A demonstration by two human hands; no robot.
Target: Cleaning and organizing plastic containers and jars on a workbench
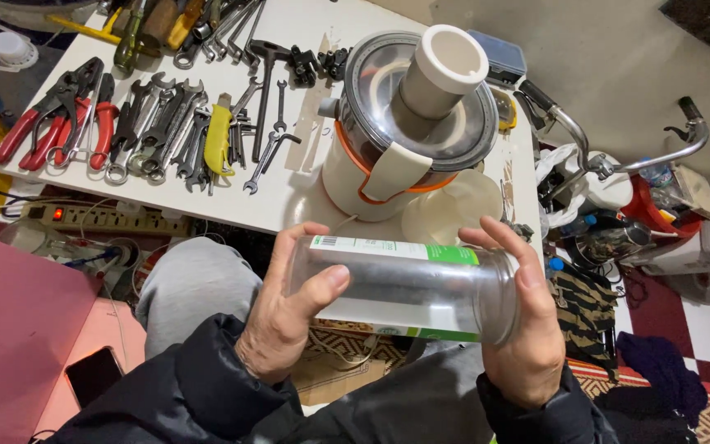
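1. Fingers of the left hand (277, 325) are wrapping the closed end of a clear plastic jar (408, 288), thumb pressing across its near side and the other fingers curling over the top edge, so the hand is clamping the jar rather than spreading wide.
2. The right hand (527, 329) is cupping the jar's open mouth, fingers arching over the rim and the palm lying under it, gripping firmly too.
3. Both hands are holding the jar sideways above the person's lap, in front of the white table (289, 201); the wrists are coming out of dark puffy jacket sleeves (199, 390) and bending inward toward each other.
4. The jar is looking smooth, see-through and cylindrical, with a white and green paper label running along its upper side (print too small to tell).
5. Just beyond the jar, a juicer (408, 123) is standing on the table: cream plastic body, orange trim, clear domed lid and a round cream feed tube rising from it.
6. A cream bowl-shaped part (454, 210) is sitting beside the juicer's base, near the table's edge.
7. Farther left, steel wrenches (170, 127) are lying in rows, with red-handled pliers (59, 119) beside them.
8. Under the table, a power strip (108, 218) is glowing red at its switch.
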